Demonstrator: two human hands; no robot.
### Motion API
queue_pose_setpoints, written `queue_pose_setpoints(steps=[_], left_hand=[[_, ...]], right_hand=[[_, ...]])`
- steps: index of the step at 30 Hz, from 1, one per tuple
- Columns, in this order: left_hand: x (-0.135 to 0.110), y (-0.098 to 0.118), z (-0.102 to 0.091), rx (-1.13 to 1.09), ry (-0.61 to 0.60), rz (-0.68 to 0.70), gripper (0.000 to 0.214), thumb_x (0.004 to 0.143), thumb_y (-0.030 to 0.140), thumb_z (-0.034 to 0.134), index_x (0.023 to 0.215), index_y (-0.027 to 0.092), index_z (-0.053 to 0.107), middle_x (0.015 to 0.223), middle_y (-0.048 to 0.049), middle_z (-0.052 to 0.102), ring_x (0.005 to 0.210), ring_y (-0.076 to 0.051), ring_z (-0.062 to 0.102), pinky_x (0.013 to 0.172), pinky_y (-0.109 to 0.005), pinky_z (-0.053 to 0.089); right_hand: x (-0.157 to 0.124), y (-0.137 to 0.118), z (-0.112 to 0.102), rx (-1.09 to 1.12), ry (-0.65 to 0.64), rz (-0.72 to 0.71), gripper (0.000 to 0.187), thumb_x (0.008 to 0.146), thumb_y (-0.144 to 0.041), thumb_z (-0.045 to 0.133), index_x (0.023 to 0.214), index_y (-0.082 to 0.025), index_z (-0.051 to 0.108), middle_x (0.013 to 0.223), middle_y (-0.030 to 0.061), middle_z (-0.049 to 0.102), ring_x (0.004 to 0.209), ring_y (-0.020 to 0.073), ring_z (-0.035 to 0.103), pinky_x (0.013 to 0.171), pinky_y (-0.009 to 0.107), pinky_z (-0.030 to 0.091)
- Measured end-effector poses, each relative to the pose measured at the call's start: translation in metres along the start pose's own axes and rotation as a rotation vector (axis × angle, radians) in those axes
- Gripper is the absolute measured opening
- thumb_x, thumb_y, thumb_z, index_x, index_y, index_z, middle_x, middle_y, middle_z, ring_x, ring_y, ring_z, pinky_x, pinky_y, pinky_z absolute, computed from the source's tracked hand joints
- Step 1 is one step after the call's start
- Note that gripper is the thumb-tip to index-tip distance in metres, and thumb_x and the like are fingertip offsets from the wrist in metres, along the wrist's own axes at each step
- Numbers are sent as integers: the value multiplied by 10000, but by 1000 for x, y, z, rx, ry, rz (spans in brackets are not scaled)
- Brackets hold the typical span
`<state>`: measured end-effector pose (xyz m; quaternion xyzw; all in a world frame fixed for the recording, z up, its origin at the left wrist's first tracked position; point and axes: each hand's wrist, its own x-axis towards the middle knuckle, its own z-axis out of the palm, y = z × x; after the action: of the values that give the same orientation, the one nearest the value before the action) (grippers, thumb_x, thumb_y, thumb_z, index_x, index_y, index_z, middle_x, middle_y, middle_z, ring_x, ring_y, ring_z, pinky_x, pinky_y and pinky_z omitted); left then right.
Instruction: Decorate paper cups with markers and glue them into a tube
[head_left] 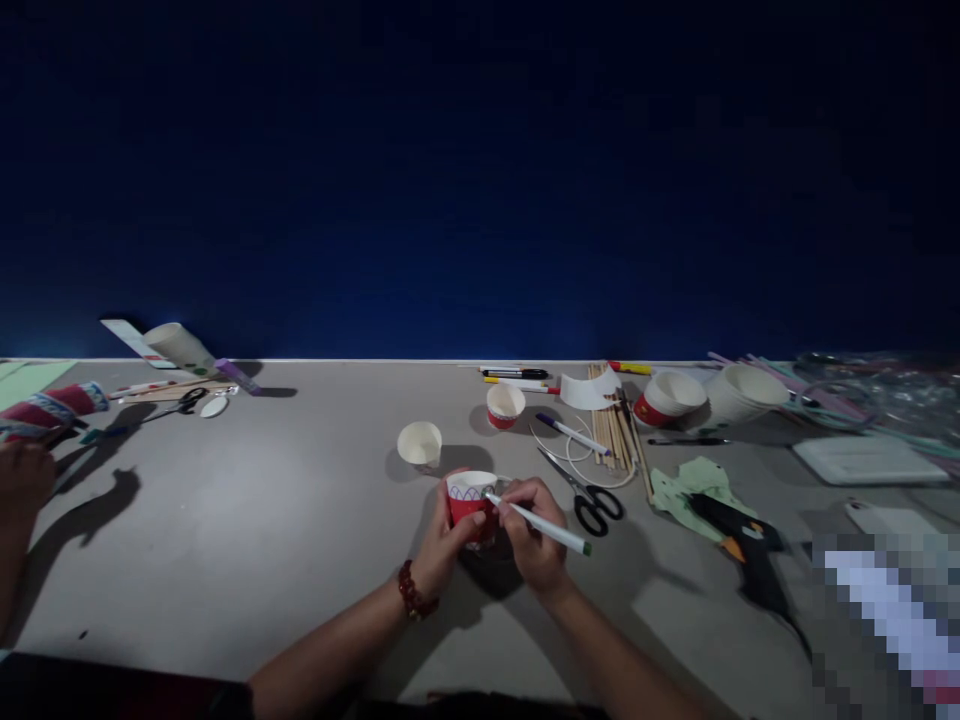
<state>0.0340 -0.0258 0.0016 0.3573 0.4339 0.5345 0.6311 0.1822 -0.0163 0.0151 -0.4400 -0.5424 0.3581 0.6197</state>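
Observation:
A red paper cup (463,507) with a white upper band is gripped by my left hand (444,540), which wears a beaded bracelet. Purple looping lines run along the band. My right hand (534,540) holds a white marker pen (551,527) with a green end, its tip against the cup's band near a small green mark. Behind the cup stands a cut-down white cup (420,443). Scissors (589,497) with black handles lie to the right of my right hand, and a short red and white cup (505,407) is farther back.
Wooden sticks (615,430), markers and a white cord lie at the back right, near paper cups (746,395). A black glue gun (750,550) rests by crumpled green paper (697,485). At far left, another person's hand (22,480) is by a patterned cup (52,410).

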Motion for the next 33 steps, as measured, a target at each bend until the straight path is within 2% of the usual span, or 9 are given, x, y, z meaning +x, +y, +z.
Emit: queue_pose_setpoints(steps=[4,10,16,21,33], left_hand=[[0,1,1,8,4,22,691,760,475,888,1348,234,618,1180,-77,720,1071,-272,672,954,-373,551],[1,-2,-1,2,-10,10,711,767,470,883,1378,229,610,1208,-94,721,1095,-291,678,976,-397,553],[1,-2,-2,7,-7,13,712,761,464,892,1372,227,613,1191,-85,723,1084,-278,675,975,-379,545],[1,-4,-3,8,-15,12,691,773,464,887,1363,228,617,1214,-85,718,1100,-281,668,969,-371,541],[2,-5,-2,-4,-7,7,722,755,477,896,1375,233,617,1218,-91,725,1121,-296,685,992,-388,549]], right_hand=[[0,0,0,0,-13,-9,97,891,-230,655,798,-241,630,700,-4,631,628,179,601,589,290,507],[-1,3,0,41,15,3,80,922,-218,630,849,-250,634,713,-4,637,657,192,610,630,314,522],[0,2,-1,5,-26,-29,98,893,-204,639,805,-247,638,716,-9,631,650,184,612,613,299,508],[0,1,0,23,-1,-27,97,896,-212,635,806,-246,622,701,-12,622,630,179,596,589,294,496],[0,4,1,53,30,7,99,950,-271,633,856,-251,609,717,2,636,675,200,620,646,329,529]])
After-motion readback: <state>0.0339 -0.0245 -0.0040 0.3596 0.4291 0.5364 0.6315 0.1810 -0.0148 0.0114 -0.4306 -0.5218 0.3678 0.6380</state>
